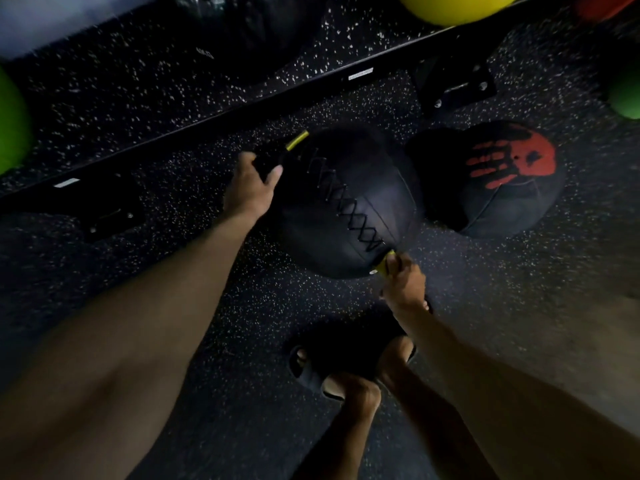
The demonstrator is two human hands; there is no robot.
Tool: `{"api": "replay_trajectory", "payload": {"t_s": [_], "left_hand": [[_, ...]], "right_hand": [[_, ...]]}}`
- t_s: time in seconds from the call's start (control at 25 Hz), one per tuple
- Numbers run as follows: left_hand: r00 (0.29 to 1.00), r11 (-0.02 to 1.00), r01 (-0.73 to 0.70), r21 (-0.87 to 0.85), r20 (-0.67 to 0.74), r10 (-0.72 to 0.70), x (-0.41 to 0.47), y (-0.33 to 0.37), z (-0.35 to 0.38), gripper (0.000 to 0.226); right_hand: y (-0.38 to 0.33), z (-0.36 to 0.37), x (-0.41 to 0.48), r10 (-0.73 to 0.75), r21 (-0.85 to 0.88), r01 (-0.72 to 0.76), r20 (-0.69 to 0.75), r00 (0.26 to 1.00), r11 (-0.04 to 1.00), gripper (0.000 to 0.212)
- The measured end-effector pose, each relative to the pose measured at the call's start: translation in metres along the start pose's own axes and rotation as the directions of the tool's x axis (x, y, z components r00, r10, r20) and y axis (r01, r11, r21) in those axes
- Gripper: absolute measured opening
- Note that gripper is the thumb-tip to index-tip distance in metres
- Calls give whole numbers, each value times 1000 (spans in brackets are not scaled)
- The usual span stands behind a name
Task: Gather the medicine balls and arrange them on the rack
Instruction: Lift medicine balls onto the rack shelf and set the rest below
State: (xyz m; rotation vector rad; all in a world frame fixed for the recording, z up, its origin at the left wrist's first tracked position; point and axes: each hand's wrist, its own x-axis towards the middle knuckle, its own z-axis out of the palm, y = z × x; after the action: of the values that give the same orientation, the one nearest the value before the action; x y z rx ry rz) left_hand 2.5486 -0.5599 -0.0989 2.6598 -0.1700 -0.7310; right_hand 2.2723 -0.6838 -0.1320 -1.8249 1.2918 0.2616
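Note:
A black laced medicine ball [346, 209] with a strap handle at each end is in the middle of the view, above the speckled floor. My left hand [251, 185] grips its far-left handle, beside a yellow tab [297, 140]. My right hand [403, 282] grips the near-right handle by its yellow end. To the right, a second black ball with a red handprint [491, 178] lies on the floor, touching or nearly touching the first. The black rack's base bar [242, 98] runs diagonally behind both balls.
Another black ball [249, 26] sits behind the bar. A yellow ball [453, 8] is at the top edge, green balls at the far left [12, 123] and right [625, 95]. Rack foot plates [453, 84] bolt to the floor. My sandalled feet [346, 368] stand below the ball.

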Motion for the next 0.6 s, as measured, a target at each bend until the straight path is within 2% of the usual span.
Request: {"api": "replay_trajectory", "payload": {"t_s": [0.12,0.24,0.32,0.4,0.44,0.6], "left_hand": [[977,982,-166,86,150,152,5,29,15,57],[938,932,-282,225,270,219,-14,52,45,43],[900,856,-416,307,272,340,-33,56,64,28],[864,789,-501,356,265,429,-55,51,77,27],[865,791,-498,355,272,422,-64,48,82,29],[913,873,-344,347,343,223,-72,41,88,54]], "right_hand": [[41,-20,-7,112,-27,-112,-7,994,993,28],[72,-38,-23,156,-12,-156,26,987,988,29],[88,-50,-34,164,-40,-163,14,986,986,26],[100,-62,-45,164,-97,-163,6,986,982,20],[105,-69,-52,176,-115,-173,15,984,978,19],[117,-79,-67,158,-127,-150,58,986,981,16]]}}
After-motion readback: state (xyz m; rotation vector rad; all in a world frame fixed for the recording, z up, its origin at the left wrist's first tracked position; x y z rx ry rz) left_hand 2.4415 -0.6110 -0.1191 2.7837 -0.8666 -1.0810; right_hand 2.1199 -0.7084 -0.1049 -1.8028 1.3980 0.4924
